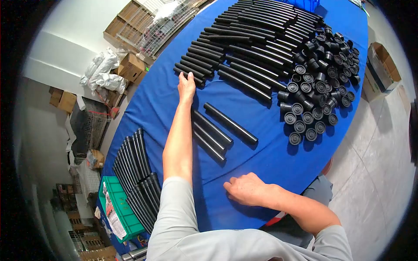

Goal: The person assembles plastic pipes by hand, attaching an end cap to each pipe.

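My left hand [187, 89] reaches forward to the near end of a row of black tubes [196, 63], its fingers at the closest tube [190, 74]. Whether it grips that tube is hard to make out. Curled on the blue cloth [261, 161] nearer my body, my right hand [246, 189] shows nothing in its fingers. Between the hands lie several loose black tubes [230, 123], side by side at a slant. Round black ringed caps [308, 117] are heaped to the right of the long tube rows.
More black tubes with wider ends [137, 174] are stacked at the left edge, beside a green tray [119, 209] with a paper in it. An open cardboard box [381, 71] stands on the floor at right. Cartons [132, 67] and white bags [104, 71] lie beyond the table.
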Demonstrator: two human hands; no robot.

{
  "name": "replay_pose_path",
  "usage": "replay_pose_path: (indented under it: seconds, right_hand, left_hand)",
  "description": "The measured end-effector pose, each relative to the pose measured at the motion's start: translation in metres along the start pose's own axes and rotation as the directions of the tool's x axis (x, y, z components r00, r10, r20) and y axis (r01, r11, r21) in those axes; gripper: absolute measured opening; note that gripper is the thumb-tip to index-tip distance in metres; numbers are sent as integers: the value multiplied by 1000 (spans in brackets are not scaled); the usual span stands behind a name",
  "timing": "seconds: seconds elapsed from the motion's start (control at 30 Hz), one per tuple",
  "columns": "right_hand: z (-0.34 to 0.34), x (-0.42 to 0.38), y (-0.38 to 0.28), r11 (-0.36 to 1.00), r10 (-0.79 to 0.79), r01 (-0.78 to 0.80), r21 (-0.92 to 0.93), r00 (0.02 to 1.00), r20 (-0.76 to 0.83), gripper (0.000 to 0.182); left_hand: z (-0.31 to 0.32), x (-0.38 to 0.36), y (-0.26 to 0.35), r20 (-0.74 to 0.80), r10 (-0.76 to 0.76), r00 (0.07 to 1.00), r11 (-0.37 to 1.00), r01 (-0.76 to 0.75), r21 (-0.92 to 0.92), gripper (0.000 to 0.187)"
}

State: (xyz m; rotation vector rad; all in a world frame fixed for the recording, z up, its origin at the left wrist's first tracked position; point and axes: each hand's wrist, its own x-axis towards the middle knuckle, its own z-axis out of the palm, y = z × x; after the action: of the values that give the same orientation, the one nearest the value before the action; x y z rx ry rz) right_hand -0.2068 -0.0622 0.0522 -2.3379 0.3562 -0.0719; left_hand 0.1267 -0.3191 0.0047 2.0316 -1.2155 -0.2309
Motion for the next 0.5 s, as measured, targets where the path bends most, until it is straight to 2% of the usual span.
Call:
replay_pose_path:
  seconds: [0.17, 0.37, 0.5]
  right_hand:
    - [14, 1, 5, 999, -17, 15, -31, 997, -69, 22]
    - [12, 1, 4, 1000, -6, 4, -31, 998, -56, 24]
    - [10, 2, 2, 1000, -2, 1, -18, 999, -42, 25]
  left_hand:
    - [-1, -1, -3, -17, -4, 1000, 1000, 4, -11, 69]
    - [-4, 2, 3, -67, -27, 997, 1000, 26, -10, 62]
    - [-13, 8, 2, -44, -80, 996, 997, 80, 4, 63]
